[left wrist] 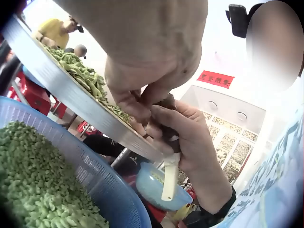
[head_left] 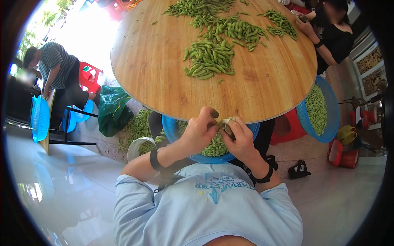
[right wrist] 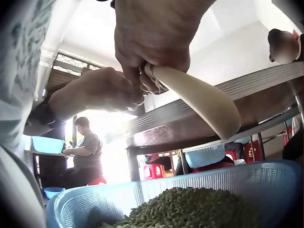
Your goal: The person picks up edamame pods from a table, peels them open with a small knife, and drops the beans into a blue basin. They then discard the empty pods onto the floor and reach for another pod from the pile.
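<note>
In the head view both hands meet just off the table's near edge, above a blue basket (head_left: 211, 158) of shelled green beans. My right hand (head_left: 242, 137) grips a tool with a cream handle (right wrist: 204, 102); the handle sticks out past the fingers, and its other end is hidden in the hand. My left hand (head_left: 197, 133) has its fingers curled and pinched together against the right thumb. Between the fingertips shows a small brownish-green thing (head_left: 217, 121), mostly covered; I cannot tell what it is. Some fingertips look dark.
Green pods (head_left: 211, 57) lie in heaps on the round wooden table (head_left: 152, 74). A second blue basket of beans (head_left: 317, 110) stands to the right. A green bag (head_left: 111, 110) and loose pods are on the floor at left. Other people sit at both sides.
</note>
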{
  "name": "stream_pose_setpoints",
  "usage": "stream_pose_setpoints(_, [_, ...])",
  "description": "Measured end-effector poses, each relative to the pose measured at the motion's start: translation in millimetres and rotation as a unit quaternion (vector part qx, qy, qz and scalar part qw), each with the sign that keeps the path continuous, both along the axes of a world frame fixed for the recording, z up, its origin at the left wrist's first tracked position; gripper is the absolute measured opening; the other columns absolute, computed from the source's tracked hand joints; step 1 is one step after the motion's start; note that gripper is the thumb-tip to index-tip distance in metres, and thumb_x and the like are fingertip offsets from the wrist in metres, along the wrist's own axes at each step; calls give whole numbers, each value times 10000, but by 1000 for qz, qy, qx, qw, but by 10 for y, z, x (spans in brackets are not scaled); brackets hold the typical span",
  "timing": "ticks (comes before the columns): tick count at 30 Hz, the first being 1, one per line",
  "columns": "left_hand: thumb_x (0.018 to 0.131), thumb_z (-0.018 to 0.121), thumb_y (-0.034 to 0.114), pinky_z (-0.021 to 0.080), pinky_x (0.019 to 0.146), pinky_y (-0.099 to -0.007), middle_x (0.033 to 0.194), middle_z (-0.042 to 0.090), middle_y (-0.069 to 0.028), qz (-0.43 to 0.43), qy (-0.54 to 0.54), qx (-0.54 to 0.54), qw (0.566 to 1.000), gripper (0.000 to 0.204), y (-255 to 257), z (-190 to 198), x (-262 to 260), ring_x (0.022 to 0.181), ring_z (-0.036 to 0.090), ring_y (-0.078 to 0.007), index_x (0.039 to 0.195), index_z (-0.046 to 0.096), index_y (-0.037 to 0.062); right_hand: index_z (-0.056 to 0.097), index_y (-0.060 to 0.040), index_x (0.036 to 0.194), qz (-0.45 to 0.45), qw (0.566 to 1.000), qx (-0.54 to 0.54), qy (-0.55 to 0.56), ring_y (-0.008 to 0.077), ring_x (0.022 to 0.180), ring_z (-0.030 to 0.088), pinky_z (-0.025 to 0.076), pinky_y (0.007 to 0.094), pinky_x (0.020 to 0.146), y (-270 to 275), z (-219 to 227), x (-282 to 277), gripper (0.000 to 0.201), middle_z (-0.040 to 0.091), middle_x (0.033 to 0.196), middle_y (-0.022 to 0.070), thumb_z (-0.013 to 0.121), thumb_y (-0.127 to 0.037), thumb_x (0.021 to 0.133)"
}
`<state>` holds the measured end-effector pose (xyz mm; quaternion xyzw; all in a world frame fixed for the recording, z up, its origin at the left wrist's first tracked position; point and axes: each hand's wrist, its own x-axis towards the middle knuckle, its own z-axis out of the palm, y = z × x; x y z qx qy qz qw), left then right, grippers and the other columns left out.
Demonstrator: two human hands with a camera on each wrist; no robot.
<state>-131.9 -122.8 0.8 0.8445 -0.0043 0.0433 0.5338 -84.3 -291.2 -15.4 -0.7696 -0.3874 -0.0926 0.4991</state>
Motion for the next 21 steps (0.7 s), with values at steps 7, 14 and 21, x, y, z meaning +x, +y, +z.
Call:
stream_pose_setpoints(7, [847, 530, -55, 486, 539, -289, 787, 644, -120, -56, -28, -12, 998, 255, 47, 9, -61, 603, 630, -187, 1074, 419, -14, 541, 43, 1017, 81, 993, -6, 85, 316, 726, 590, 475, 358, 578, -48, -104, 76, 319, 540, 865, 168, 672, 38, 726])
stream_pose_setpoints(14, [777, 562, -52, 502, 580, -362, 784, 639, -164, -61, -80, 51, 994, 320, 69, -69, -184, 729, 647, -354, 1066, 432, -5, 509, 33, 972, 93, 995, -14, 18, 346, 691, 555, 467, 385, 577, 52, -110, -3, 325, 504, 817, 170, 634, 56, 673])
stream_pose_setpoints(21, [767, 544, -60, 490, 642, -420, 800, 610, -201, -71, -62, 83, 992, 279, 31, 166, -283, 779, 631, -370, 1027, 456, -7, 496, 31, 940, 80, 996, -18, -36, 359, 693, 556, 472, 397, 581, 70, -102, -3, 286, 513, 825, 174, 614, 59, 682])
